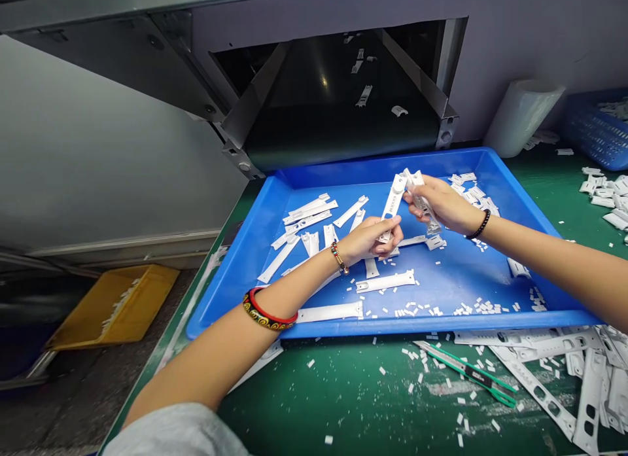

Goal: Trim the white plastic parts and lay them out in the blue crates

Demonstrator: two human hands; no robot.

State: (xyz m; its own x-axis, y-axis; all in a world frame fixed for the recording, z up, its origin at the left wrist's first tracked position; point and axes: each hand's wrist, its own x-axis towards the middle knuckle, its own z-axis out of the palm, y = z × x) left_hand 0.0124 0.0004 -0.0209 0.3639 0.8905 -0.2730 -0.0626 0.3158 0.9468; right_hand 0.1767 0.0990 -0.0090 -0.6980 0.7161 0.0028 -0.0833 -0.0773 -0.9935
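Over the blue tray, my left hand is closed around the lower end of a long white plastic part, which tilts upward. My right hand grips more white plastic pieces beside the upper end of that part; whether they touch is hard to tell. Long white parts lie scattered in the left and middle of the tray. Small white pieces are heaped at its right side, and tiny white bits lie along the front.
Behind the tray, a dark conveyor belt carries a few white parts. A green cutter lies in front, with white parts at right. A white roll and blue basket stand back right. A yellow bin sits lower left.
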